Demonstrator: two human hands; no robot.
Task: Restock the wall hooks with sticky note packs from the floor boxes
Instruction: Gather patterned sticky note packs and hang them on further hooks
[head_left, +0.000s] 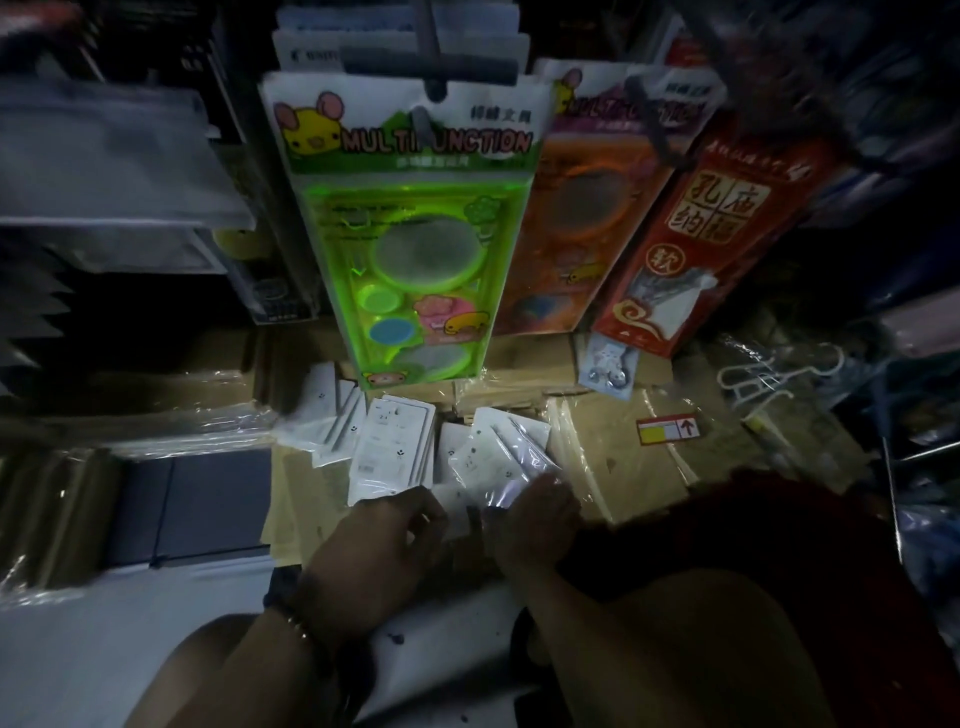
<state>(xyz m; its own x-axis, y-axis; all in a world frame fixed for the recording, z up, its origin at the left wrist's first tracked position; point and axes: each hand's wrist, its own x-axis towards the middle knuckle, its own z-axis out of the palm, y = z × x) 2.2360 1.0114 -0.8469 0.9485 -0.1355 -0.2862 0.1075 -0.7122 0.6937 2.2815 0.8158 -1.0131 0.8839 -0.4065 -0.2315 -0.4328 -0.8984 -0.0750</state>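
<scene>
The flat cardboard boxes (623, 467) cover the floor across the middle of the view, from 9 o'clock to 3 o'clock, and some of them are wrapped in shiny clear film. Above them, at 12 o'clock, a big green pack (415, 260) with the word MULTIFUNCTION hangs on a grey wall hook (434, 78). An orange pack (571, 218) of the same kind hangs just beside it at its 3 o'clock, and a red pack (701, 244) with gold characters leans further to 2 o'clock. The sticky note packs (395, 447) are white and lie in loose stacks on the boxes, directly at 6 o'clock of the green pack; none of them is seen on a hook. The left hand (384, 540) is at 6 o'clock of the middle stack. Its fingers are curled at the lower edge of that stack, but the picture is dark and blurred, so I cannot tell if its grip pinches a pack. The right hand (535, 514) is near it at 3 o'clock, and its grip is closed on the crinkled clear film of a wrapped bundle (498, 452) of the white packs. A small label with a black arrow (667, 428) is stuck on a box at 2 o'clock of the right hand. A thin beaded bracelet (298, 626) is on the left wrist.
</scene>
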